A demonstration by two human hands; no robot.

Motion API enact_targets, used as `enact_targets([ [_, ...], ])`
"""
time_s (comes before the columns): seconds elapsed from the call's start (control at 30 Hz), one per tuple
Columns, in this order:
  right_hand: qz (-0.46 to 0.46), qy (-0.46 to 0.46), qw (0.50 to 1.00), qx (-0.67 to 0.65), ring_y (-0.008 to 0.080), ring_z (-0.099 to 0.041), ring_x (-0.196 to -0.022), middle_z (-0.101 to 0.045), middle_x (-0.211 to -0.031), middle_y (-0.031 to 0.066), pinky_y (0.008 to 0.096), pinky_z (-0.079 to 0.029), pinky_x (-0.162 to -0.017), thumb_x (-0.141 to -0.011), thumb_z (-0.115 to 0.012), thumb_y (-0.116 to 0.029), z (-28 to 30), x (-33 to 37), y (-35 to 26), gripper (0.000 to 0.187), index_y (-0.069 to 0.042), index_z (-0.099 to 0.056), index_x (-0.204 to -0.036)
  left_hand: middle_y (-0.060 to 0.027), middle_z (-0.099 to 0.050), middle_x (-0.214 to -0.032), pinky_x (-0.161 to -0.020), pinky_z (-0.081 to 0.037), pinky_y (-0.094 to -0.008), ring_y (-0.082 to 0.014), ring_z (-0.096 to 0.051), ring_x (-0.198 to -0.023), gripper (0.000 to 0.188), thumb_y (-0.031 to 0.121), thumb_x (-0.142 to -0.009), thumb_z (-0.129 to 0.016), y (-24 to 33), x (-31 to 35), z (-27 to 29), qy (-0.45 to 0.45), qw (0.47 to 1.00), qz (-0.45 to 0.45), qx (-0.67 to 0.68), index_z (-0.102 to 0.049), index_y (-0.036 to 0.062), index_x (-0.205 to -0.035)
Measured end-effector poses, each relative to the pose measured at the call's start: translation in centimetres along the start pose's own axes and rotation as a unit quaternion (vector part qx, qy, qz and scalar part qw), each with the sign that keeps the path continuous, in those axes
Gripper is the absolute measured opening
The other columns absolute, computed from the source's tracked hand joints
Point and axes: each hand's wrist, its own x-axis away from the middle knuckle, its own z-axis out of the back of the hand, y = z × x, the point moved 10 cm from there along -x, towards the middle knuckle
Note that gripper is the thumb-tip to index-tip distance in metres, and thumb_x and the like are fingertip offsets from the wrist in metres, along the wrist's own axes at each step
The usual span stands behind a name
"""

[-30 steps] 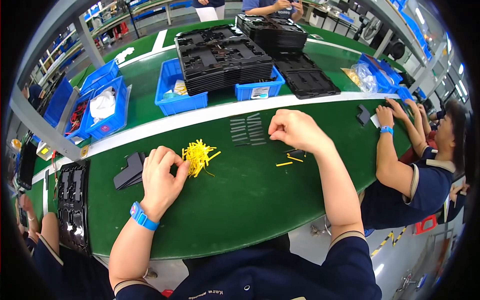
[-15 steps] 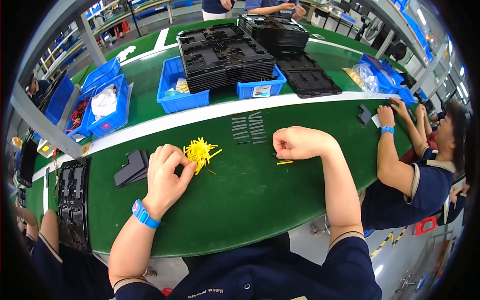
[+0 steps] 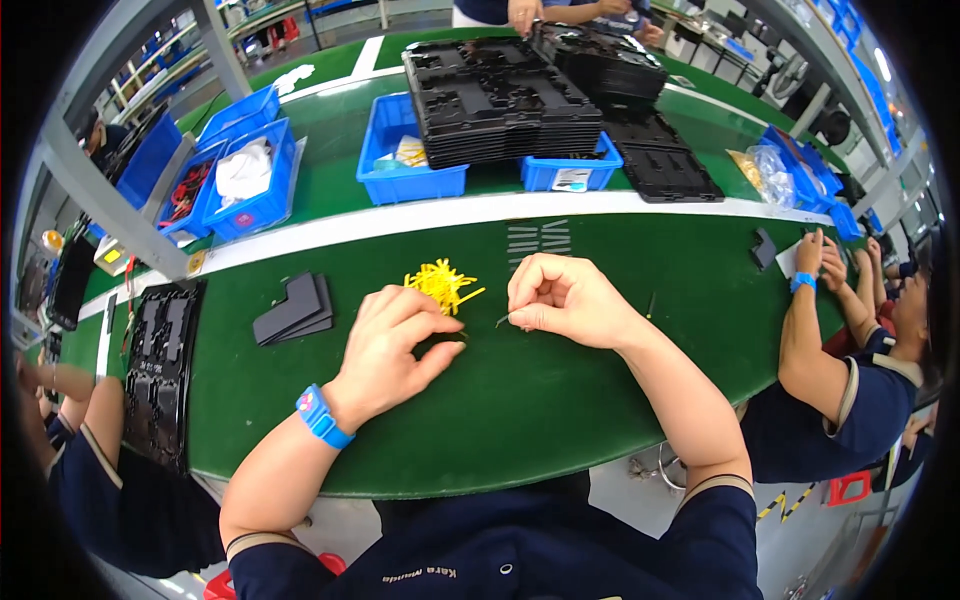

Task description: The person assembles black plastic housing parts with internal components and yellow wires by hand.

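Note:
My left hand (image 3: 395, 345) is held over the table just on the near side of a loose pile of thin yellow strips (image 3: 440, 280). Its thumb and forefinger are apart, with nothing visible between them. My right hand (image 3: 572, 302) pinches a small thin dark strip (image 3: 503, 321) between thumb and fingertips, to the right of the left hand. Beyond it lie two columns of short grey strips (image 3: 540, 238), partly hidden by the hand. One more slender strip (image 3: 652, 305) rests on the table to the right.
Stacked dark grey L-shaped pieces (image 3: 298, 310) lie left of my left hand. Black trays are piled (image 3: 500, 100) at the back, above blue bins (image 3: 412, 185). Another black tray (image 3: 160, 350) stands at the left edge. A co-worker's arm (image 3: 812, 345) reaches over the table at right.
My right hand has moved left and nearer to me, now showing a small strip in its pinch. My left thumb and forefinger have parted and come away from the yellow pile.

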Motion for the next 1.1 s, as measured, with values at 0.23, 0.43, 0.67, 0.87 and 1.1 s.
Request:
enact_targets([
  [0.23,0.019,0.004,0.999,-0.03,0.0083,-0.06,-0.078,-0.06,-0.089,0.0024,0.0241,-0.053,-0.07,-0.089,-0.068,0.004,-2.4,-0.3,0.1,0.015,-0.003,-0.054,-0.088,-0.0042,-0.066,-0.09,-0.083,-0.045,-0.0362,-0.0229,-0.061,-0.089,0.022,0.009,-0.074,-0.08,0.6,-0.2,-0.7,-0.019,0.997,0.0,0.077,-0.073,0.0086,-0.094],
  [0.43,0.008,0.005,0.999,-0.052,0.011,-0.061,-0.078,-0.061,-0.092,0.0053,0.0271,-0.054,-0.069,-0.089,-0.067,0.006,-3.0,-0.4,1.2,0.012,-0.002,-0.058,-0.089,-0.0029,-0.066,-0.084,-0.077,-0.045,-0.0357,-0.0222,-0.062,-0.085,0.013,0.006,-0.074,-0.078,0.3,-0.1,-0.4,0.006,0.997,0.011,0.078,-0.069,0.0087,-0.083],
  [0.67,0.153,-0.004,0.921,0.357,0.0301,-0.065,-0.078,-0.064,-0.088,0.0107,0.0375,-0.053,-0.067,-0.081,-0.071,0.001,-4.9,0.7,-2.3,0.014,-0.001,-0.064,-0.093,-0.0012,-0.064,-0.078,-0.074,-0.045,-0.0347,-0.0214,-0.061,-0.082,0.012,0.004,-0.068,-0.072,0.3,0.0,-0.1,0.019,0.999,0.026,0.024,-0.064,0.0111,-0.075],
  [0.87,0.139,0.017,0.95,0.28,0.0214,-0.066,-0.078,-0.066,-0.086,0.0087,0.0311,-0.054,-0.067,-0.08,-0.073,0.004,-4.5,0.5,-2.7,0.011,-0.001,-0.067,-0.089,-0.002,-0.062,-0.077,-0.072,-0.045,-0.036,-0.0233,-0.059,-0.08,0.012,0.004,-0.067,-0.07,-0.2,-0.1,0.0,0.037,0.999,0.032,0.014,-0.063,0.011,-0.072],
  [1.1,0.08,0.188,0.898,0.39,0.0152,-0.061,-0.075,-0.062,-0.088,0.0043,0.0269,-0.05,-0.068,-0.081,-0.074,0.001,4.6,0.5,-3.9,0.011,-0.002,-0.067,-0.089,-0.0086,-0.061,-0.084,-0.073,-0.047,-0.0375,-0.0274,-0.058,-0.081,0.009,0.001,-0.073,-0.068,-2.6,0.2,2.2,0.102,0.991,0.085,-0.029,-0.06,0.0042,-0.077],
])
